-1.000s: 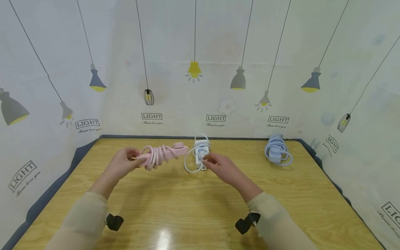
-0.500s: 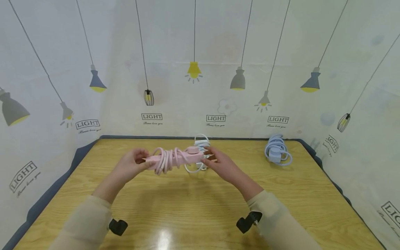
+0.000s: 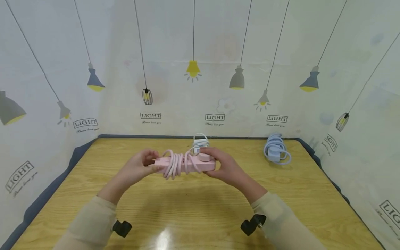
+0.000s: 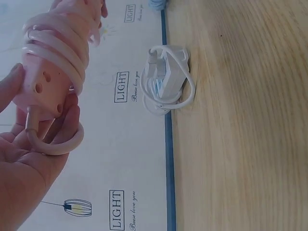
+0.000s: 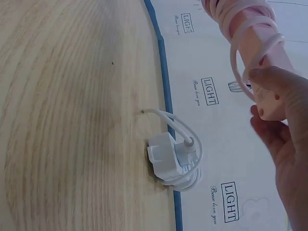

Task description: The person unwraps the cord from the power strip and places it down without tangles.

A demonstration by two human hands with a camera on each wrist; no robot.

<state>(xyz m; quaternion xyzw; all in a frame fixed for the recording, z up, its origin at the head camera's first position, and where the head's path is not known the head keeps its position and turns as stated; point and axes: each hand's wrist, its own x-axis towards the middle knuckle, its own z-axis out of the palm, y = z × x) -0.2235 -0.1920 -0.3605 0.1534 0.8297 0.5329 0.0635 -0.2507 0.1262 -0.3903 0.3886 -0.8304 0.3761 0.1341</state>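
Note:
A pink power strip with its own pink cord wound round its middle is held up above the table in both hands. The left hand pinches its left end between thumb and fingers, where the cord comes out in the left wrist view. At the other end, beside the round plug, the right hand grips the strip, thumb below and fingers on top. Behind it on the table lies a white power strip with a white cord, partly hidden in the head view; the right wrist view shows its white body whole.
A light blue corded power strip or plug bundle lies at the back right of the wooden table. A pale wall sheet printed with lamps surrounds the table on three sides, with a dark blue edge along its foot.
The pink power strip has moved right and slightly towards the person, in front of the white one. The right hand, earlier apart from it, now grips its right end.

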